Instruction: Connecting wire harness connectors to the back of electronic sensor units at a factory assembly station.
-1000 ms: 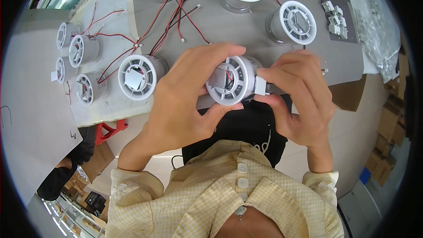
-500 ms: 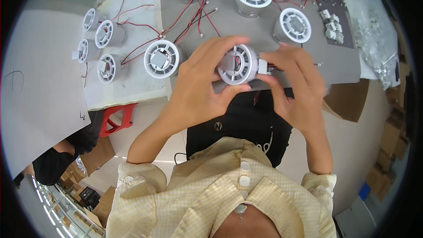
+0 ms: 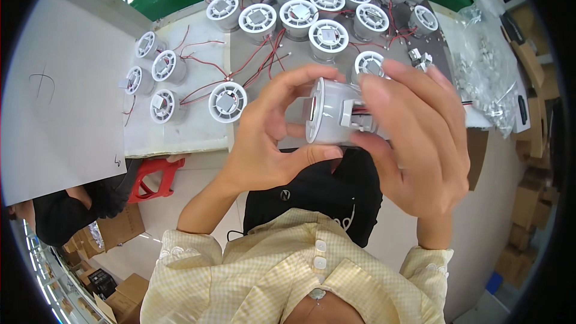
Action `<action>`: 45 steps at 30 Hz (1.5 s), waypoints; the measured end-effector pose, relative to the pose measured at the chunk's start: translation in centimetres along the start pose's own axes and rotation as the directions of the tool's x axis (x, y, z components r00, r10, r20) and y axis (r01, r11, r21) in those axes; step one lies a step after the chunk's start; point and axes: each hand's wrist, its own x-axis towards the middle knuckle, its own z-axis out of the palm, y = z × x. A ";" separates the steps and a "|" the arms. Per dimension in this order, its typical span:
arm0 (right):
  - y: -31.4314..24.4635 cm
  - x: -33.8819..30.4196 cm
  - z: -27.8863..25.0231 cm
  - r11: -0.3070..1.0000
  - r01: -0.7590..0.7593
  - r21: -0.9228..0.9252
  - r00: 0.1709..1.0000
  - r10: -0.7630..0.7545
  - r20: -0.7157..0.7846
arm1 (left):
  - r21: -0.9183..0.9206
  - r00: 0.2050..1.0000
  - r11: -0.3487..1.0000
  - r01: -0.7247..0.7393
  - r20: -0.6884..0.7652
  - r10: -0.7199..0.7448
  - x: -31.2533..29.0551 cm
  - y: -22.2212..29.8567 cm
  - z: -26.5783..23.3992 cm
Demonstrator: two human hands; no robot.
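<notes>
While the desk (image 3: 189, 135) spans the far side, rows of white round units (image 3: 258, 19) stand upon it.
Right hand (image 3: 426, 138): blurred, thumb and fingers about the right end of the held unit (image 3: 329, 114); whether this grip is closed, cannot tell. Left hand (image 3: 261, 138): grip grasping that unit between thumb and fingers, over the desk's near edge, rim turned left. White connector (image 3: 360, 121): at the unit's side, between both hands.
</notes>
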 end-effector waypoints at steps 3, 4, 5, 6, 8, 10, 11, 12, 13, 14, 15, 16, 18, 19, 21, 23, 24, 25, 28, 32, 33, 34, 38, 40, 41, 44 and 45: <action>-1.0 -1.4 -1.3 0.987 0.151 -0.052 0.986 -0.154 -0.063 | -0.123 0.999 0.992 0.042 0.027 -0.039 0.2 -0.4 -0.1; -1.2 -2.3 -2.0 0.973 0.229 -0.020 0.973 -0.230 -0.031 | -0.174 0.999 0.984 0.044 0.029 -0.039 0.3 -0.7 -0.1; -1.3 -3.3 -1.9 0.972 0.233 -0.023 0.972 -0.234 -0.033 | -0.173 0.999 0.984 0.032 0.032 -0.027 0.2 -0.7 -0.2; -1.2 -3.7 -1.6 0.972 0.233 -0.023 0.972 -0.233 -0.034 | -0.173 0.999 0.984 0.032 0.033 -0.027 0.2 -0.8 -0.4; -0.8 -4.3 -1.1 0.980 -0.141 0.139 0.990 0.139 0.026 | -0.105 0.997 0.994 -0.026 0.067 0.033 0.2 -0.9 -0.6; -0.3 -4.5 0.2 0.960 -0.215 0.180 0.974 0.224 -0.033 | -0.131 0.997 0.991 -0.009 0.078 0.020 0.1 -1.1 -0.6; -0.1 -4.3 0.7 0.932 -0.238 0.273 0.966 0.256 -0.034 | -0.120 0.996 0.993 -0.006 0.087 0.017 0.0 -1.4 -0.5; -0.1 -4.2 1.0 0.895 -0.258 0.364 0.957 0.289 -0.032 | -0.110 0.995 0.994 -0.003 0.095 0.014 -0.1 -1.6 -0.4; -0.4 -3.5 0.6 0.919 -0.268 0.289 0.962 0.271 0.028 | -0.049 0.997 0.999 0.010 0.071 -0.006 -0.2 -1.5 -0.2; -0.2 -3.6 0.7 0.917 -0.275 0.289 0.960 0.277 0.034 | -0.053 0.997 0.998 0.017 0.071 -0.013 -0.3 -1.5 0.0; 0.2 -3.9 1.1 0.907 -0.270 0.322 0.960 0.278 0.024 | -0.036 0.996 0.998 0.057 0.067 -0.054 -0.3 -1.4 0.1; 0.5 -4.2 1.5 0.897 -0.264 0.354 0.961 0.278 0.014 | -0.020 0.994 0.995 0.095 0.063 -0.094 -0.4 -1.5 0.2; 0.6 -4.5 1.6 0.885 -0.263 0.383 0.960 0.281 0.010 | 0.021 0.996 0.996 0.083 0.038 -0.084 -0.4 -1.8 0.4; 0.5 -4.3 1.5 0.859 -0.292 0.421 0.952 0.305 0.037 | 0.070 0.997 0.995 0.070 0.030 -0.073 -0.5 -1.7 0.3; 0.4 -4.1 1.4 0.828 -0.320 0.461 0.943 0.325 0.070 | 0.119 0.998 0.991 0.061 0.015 -0.063 -0.5 -1.2 0.2; 0.6 -3.9 1.3 0.840 -0.345 0.419 0.931 0.363 0.039 | 0.216 0.999 0.976 0.025 0.025 -0.031 -0.2 -0.7 0.4; 0.4 -3.9 1.4 0.839 -0.345 0.421 0.932 0.361 0.044 | 0.215 0.999 0.976 0.028 0.019 -0.033 -0.2 -0.5 0.4; 0.0 -3.9 1.5 0.829 -0.382 0.408 0.914 0.404 0.035 | 0.246 0.999 0.969 0.031 0.030 -0.040 -0.1 -0.3 0.3; -0.1 -4.2 1.6 0.811 -0.420 0.406 0.894 0.448 0.031 | 0.309 0.998 0.951 0.031 0.040 -0.045 0.1 -0.2 0.1; 0.6 -4.8 2.5 0.847 -0.297 0.442 0.929 0.364 -0.073 | 0.374 0.994 0.925 0.070 0.047 -0.094 0.4 1.2 0.3; 0.6 -4.9 2.6 0.847 -0.291 0.445 0.931 0.358 -0.073 | 0.376 0.995 0.924 0.068 0.041 -0.090 0.4 1.2 0.4; 0.7 -4.8 2.6 0.843 -0.305 0.444 0.923 0.377 -0.082 | 0.454 0.999 0.891 0.031 0.022 -0.046 0.5 1.2 0.5; 1.1 -4.9 2.3 0.817 -0.342 0.464 0.912 0.408 -0.045 | 0.553 0.997 0.832 0.037 0.031 -0.065 0.7 2.3 0.6; 1.9 -5.2 2.7 0.795 -0.291 0.533 0.927 0.371 -0.048 | 0.559 0.999 0.829 0.013 0.017 -0.027 0.7 2.7 0.1; 2.0 -4.9 2.9 0.759 -0.300 0.578 0.927 0.375 -0.011 | 0.552 0.997 0.831 0.069 -0.012 -0.075 0.7 3.3 -0.3; 2.1 -4.0 3.8 0.696 -0.282 0.660 0.911 0.409 -0.042 | 0.581 0.992 0.805 0.122 -0.043 -0.119 1.5 5.3 -1.8; 2.3 -3.8 3.7 0.676 -0.371 0.636 0.880 0.474 0.009 | 0.640 0.989 0.754 0.148 -0.099 -0.110 2.3 6.1 -2.7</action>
